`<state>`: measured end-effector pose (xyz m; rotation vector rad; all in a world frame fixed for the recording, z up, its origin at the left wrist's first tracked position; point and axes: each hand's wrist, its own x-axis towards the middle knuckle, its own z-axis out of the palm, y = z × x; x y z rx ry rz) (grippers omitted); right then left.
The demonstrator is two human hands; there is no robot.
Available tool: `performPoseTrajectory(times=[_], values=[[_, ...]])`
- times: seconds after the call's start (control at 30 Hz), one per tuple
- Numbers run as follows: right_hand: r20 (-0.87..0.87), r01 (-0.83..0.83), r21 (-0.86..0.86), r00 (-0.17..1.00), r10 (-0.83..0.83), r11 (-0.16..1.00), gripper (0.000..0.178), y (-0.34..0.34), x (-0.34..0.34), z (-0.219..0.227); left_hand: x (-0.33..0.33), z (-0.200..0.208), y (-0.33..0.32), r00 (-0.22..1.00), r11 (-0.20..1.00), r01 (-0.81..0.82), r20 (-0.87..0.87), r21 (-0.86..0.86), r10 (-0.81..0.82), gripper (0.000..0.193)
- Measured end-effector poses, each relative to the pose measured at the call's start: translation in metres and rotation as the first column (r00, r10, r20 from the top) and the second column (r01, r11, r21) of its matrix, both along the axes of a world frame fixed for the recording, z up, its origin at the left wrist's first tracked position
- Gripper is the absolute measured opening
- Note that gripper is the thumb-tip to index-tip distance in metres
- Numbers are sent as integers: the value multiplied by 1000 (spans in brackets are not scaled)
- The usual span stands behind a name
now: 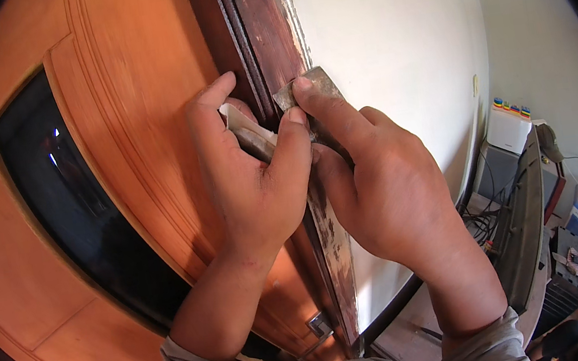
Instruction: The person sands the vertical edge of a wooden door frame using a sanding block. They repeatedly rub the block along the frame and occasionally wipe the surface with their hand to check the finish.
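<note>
A dark brown door frame [268,30] runs up the middle, its paint worn and flaking along the right edge. My right hand [395,181] is closed on a flat, stained scraper blade [320,81], the index finger pressed along its face. The blade lies against the frame's edge beside the white wall. My left hand [253,185] curls round a flat, pale-edged piece [251,133] that looks folded; its exact kind is unclear. The left thumb tip reaches to the blade's lower corner. The left fingers are partly hidden behind the piece.
An orange-brown wooden door [142,119] with a dark glass panel [76,172] stands left, a metal handle [318,325] low on it. The white wall [386,29] is right. Beyond stand a dark flat panel [521,223], a white box with coloured tops [509,127] and tangled cables [483,222].
</note>
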<state>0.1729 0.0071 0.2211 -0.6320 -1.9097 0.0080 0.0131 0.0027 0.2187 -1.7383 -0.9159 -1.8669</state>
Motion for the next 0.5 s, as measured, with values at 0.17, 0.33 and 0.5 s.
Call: performPoseTrajectory(times=[0.17,0.33,0.5], values=[[-5,-12,35,1000,13,999,53,2,0,3,3,2,-2,998,1000,26,50,-7,-25,46],[-26,-62,1,998,62,998,52,4,1,-1,3,2,-4,992,994,102,79,-34,-99,49],[-45,-126,-48,991,123,991,55,0,-2,-17,-12,0,-11,989,990,124,-75,-65,-129,64]])
